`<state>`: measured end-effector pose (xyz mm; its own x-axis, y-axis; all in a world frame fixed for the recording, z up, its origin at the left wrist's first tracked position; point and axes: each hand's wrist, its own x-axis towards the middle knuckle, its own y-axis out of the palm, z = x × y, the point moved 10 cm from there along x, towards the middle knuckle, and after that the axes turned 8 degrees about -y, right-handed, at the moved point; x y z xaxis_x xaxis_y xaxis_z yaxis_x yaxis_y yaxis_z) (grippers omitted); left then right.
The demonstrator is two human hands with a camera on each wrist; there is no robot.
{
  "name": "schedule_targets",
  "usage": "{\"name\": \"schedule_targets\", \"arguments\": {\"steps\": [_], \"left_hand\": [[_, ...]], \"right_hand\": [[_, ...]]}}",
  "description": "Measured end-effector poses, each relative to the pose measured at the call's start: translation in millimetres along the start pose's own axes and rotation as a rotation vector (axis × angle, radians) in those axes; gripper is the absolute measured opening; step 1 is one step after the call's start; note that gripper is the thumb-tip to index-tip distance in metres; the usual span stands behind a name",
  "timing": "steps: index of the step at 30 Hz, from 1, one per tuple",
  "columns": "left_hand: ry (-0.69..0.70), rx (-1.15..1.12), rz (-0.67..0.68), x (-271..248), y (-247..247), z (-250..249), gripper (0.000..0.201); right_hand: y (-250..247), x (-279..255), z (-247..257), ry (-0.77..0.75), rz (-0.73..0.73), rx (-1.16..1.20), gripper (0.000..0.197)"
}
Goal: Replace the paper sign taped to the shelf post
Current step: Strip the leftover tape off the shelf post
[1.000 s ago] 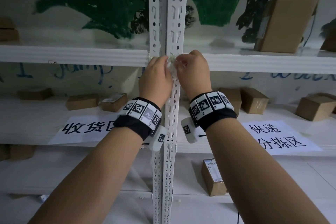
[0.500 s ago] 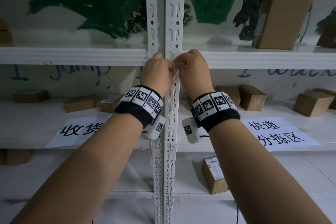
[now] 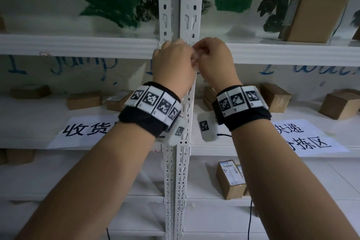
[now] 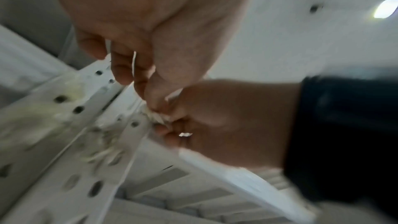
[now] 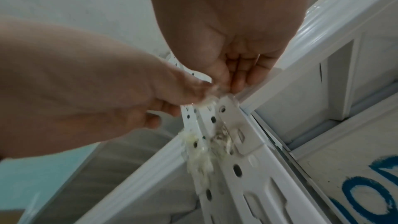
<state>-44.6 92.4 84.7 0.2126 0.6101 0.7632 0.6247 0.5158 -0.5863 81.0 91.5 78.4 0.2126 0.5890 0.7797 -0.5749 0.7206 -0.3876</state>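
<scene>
Pinching a crumpled scrap of clear tape point(image 4: 158, 117) between them, the left hand point(image 3: 172, 66) and right hand point(image 3: 215, 64) meet at the white shelf post point(image 3: 191, 2), fingers curled on the scrap, right where the shelf beam point(image 3: 78, 46) crosses. Below the wrists, 2 paper signs point(image 3: 85, 129) lie flat on a lower shelf, 1 on each side of the post, with cardboard boxes point(image 3: 84, 100) behind them. From the head camera the knuckles hide the tape. Only the wrist views show yellowish glue residue point(image 5: 198, 159) smeared on the post just below the fingertips.
</scene>
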Motion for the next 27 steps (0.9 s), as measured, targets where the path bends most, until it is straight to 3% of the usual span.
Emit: {"name": "schedule_targets", "arguments": {"steps": [3, 5, 12, 15, 18, 27], "left_hand": [[0.023, -0.152, -0.111, -9, -33, 2, 0.014], [-0.015, -0.253, -0.115, -17, -39, 17, 0.015], [-0.312, -0.422, -0.068, -64, -29, 123, 0.016], [-0.449, -0.384, 0.067, -79, 9, 174, 0.008], [-0.557, -0.38, 0.144, -91, 50, 208, 0.014], [-0.671, -0.212, 0.417, -116, 173, 234, 0.005]], "right_hand": [[-4, 6, -10, 0.064, 0.04, 0.128, 0.033], [-4, 8, -14, 0.082, 0.056, 0.189, 0.033], [5, 7, -24, 0.045, 0.023, 0.209, 0.04], [11, 9, -28, 0.038, 0.008, 0.197, 0.042], [12, 9, -30, 0.028, -0.024, 0.179, 0.042], [5, 7, -31, -0.007, -0.032, 0.19, 0.042]]}}
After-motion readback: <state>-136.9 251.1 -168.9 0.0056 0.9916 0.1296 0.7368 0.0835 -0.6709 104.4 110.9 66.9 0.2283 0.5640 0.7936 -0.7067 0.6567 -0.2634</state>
